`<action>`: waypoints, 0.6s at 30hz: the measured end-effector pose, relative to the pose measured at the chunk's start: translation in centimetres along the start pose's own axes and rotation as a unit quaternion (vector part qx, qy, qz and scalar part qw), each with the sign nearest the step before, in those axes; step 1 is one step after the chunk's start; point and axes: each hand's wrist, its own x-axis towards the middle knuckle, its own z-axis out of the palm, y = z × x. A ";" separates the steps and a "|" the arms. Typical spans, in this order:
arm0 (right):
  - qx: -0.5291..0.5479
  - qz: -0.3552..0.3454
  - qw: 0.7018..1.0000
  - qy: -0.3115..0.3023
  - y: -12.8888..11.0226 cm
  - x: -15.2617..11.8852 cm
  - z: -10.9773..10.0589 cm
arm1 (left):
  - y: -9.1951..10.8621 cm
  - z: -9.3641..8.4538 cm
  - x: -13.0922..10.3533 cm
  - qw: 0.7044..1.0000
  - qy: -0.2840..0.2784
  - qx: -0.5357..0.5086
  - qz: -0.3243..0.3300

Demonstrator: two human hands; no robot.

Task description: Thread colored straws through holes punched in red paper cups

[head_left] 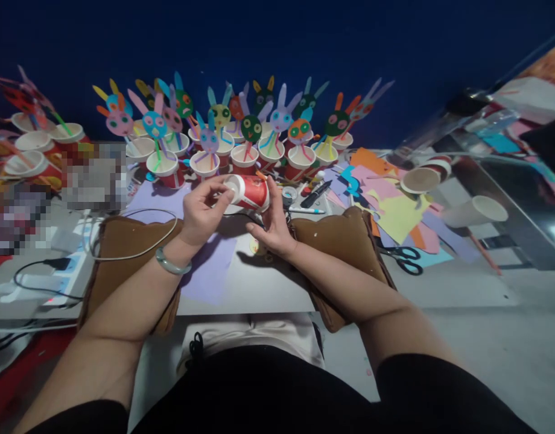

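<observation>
A red and white paper cup (252, 191) is held tipped on its side above the table, its white mouth toward the left. The fingers of my left hand (202, 208) pinch at its rim, with the fingertips by the opening. My right hand (277, 226) supports the cup's base end with its fingers, while the thumb stands off below. Something small and orange (260, 175) shows at the cup's upper right side; its kind is unclear. On the table under my hands lies a small yellow paper piece (254, 246) beside purple paper (209, 271).
Behind stand several paper cups (205, 164) with paper rabbit heads on bent straws. To the right lie coloured paper scraps (399, 211), black scissors (406, 259) and a white cup (479, 211). Brown cushions (133, 265) lie under both forearms. A power strip (72, 274) with cables is at left.
</observation>
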 end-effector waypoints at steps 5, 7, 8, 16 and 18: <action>-0.032 -0.013 0.999 -0.033 0.7 -0.3 -0.1 | -0.5 -1.0 1.2 0.998 0.031 0.054 -0.006; -0.041 -0.022 0.998 -0.044 0.9 -0.4 0.0 | -0.9 -1.3 1.6 0.998 0.040 0.051 -0.019; -0.048 -0.029 0.997 -0.048 1.0 -0.4 0.0 | -1.1 -1.5 1.8 0.998 0.042 0.044 -0.031; -0.154 -0.098 0.979 -0.091 0.3 -0.6 -0.4 | -2.3 -2.8 3.1 0.993 0.053 -0.006 -0.106; -0.183 -0.119 0.971 -0.095 0.2 -0.7 -0.5 | -2.5 -3.1 3.5 0.990 0.061 -0.019 -0.123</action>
